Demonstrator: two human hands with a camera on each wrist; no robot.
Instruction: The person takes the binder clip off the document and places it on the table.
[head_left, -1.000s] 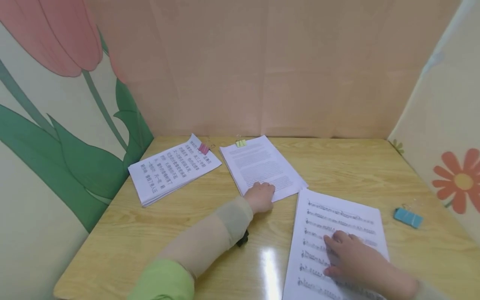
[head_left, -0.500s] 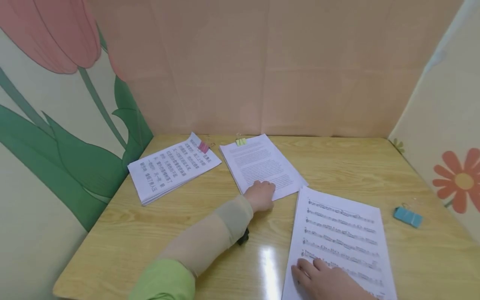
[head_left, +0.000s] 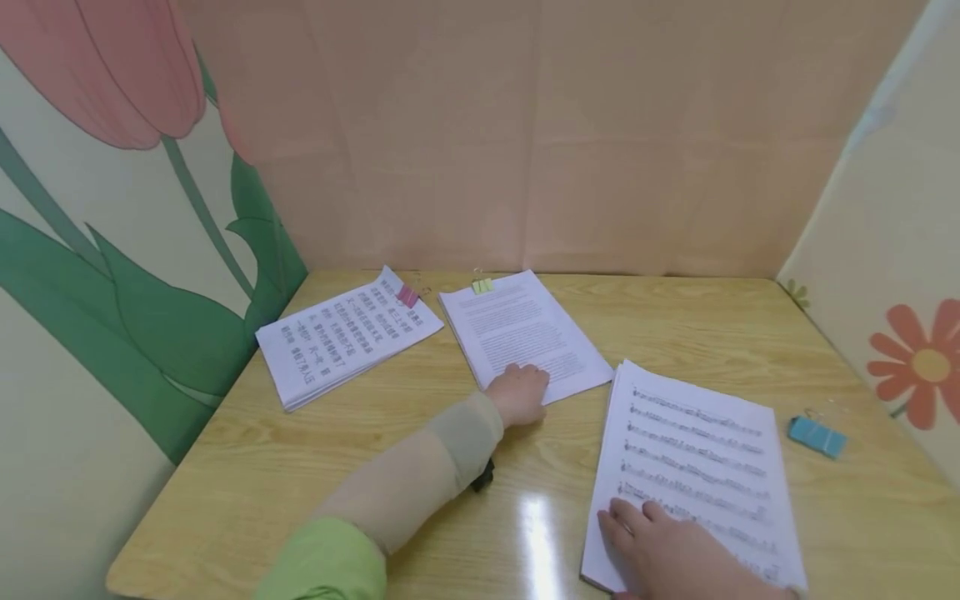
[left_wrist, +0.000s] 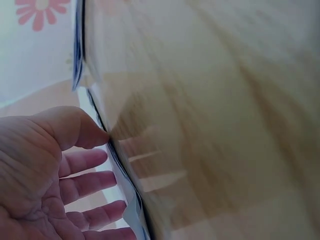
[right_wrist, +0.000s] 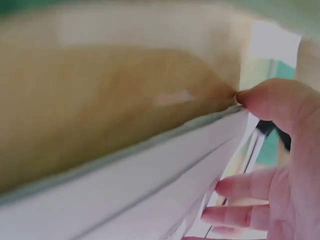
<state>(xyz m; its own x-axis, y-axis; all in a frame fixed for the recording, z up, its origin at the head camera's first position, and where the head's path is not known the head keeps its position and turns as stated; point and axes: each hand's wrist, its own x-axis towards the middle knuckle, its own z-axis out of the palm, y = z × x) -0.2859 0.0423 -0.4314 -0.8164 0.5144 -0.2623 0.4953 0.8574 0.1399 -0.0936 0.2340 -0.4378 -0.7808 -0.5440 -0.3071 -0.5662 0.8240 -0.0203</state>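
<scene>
Sheet music (head_left: pixel 712 454) touched, four o'clock in the head view!

On its staves, the right hand (head_left: pixel 675 554) is rested, fingers nearly straight, slightly parted. At ten o'clock from there, text pages (head_left: pixel 517 325) are touched by the left hand (head_left: pixel 517 395), fingers parted. Toward two, a blue clip (head_left: pixel 817 437) is seen; nine from the text pages, a pink-clipped stack (head_left: pixel 330 346).

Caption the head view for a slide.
Left hand on the middle stack, right hand on sheet music, blue clip lying nearby.
</scene>
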